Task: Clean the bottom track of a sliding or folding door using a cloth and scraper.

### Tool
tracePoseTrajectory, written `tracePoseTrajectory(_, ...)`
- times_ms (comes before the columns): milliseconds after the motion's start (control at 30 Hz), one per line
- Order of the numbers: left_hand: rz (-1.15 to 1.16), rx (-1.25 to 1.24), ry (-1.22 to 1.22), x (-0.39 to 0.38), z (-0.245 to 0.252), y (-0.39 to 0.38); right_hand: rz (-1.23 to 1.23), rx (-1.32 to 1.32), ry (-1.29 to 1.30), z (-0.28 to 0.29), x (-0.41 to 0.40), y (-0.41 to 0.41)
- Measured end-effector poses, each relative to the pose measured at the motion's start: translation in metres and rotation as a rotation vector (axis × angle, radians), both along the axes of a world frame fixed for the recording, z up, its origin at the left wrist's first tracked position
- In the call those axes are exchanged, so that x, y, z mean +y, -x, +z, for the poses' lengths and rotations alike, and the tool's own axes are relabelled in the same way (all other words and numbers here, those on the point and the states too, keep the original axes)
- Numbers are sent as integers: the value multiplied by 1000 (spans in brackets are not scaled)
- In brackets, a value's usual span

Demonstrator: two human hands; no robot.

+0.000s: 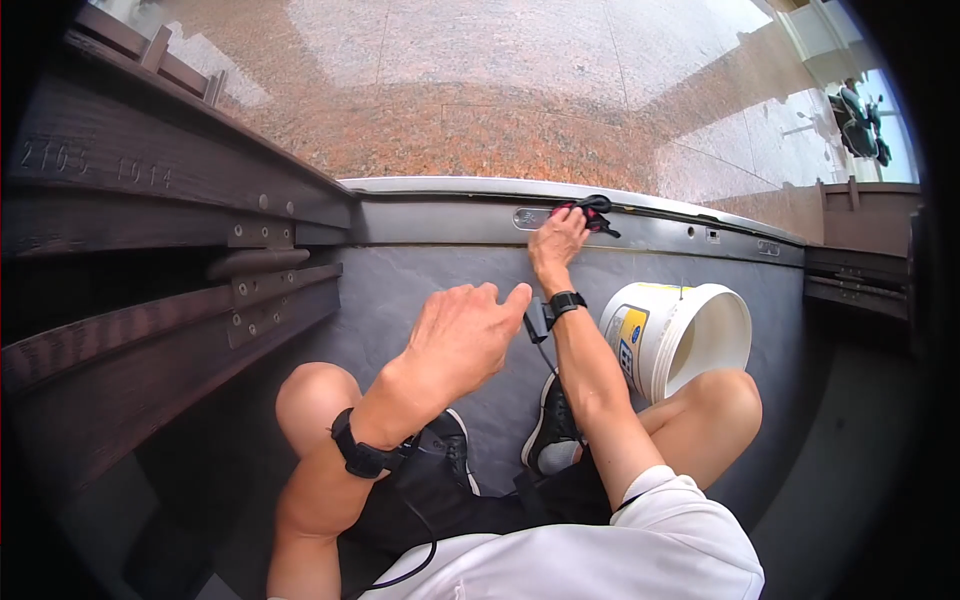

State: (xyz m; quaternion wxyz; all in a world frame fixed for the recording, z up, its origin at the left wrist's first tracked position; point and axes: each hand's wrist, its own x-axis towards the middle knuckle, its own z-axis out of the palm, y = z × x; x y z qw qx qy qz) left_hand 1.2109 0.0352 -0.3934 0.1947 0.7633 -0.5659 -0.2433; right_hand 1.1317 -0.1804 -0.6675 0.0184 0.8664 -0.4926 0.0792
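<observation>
My right hand point(559, 238) grips a bunched black and red cloth point(594, 215) against the grey metal door track point(450, 223), just beside an oval metal plate point(529, 218). Nearer to me, my left hand point(480, 319) hangs over the dark grey floor, its fingers curled under and partly hidden; whether it holds anything does not show. Black straps with cables circle both wrists, and a small grey device point(538, 321) sits at the right one.
A white plastic bucket point(675, 337) lies on its side by my right knee. Dark wood-grain panels with metal hinges point(262, 289) stand at left. Beyond the track lies wet-looking speckled stone paving point(465, 142). Another dark panel point(855, 274) is at right; a scooter point(859, 124) is outside.
</observation>
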Motion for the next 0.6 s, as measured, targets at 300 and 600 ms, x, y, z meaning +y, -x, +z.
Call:
tracePoseTrajectory(300, -11, -23, -41, -6, -10, -3, 453, -223, -230, -3, 174, -113)
tracePoseTrajectory(600, -17, -27, -50, -3, -11, -3, 714, -275, -166, -6, 85, -30)
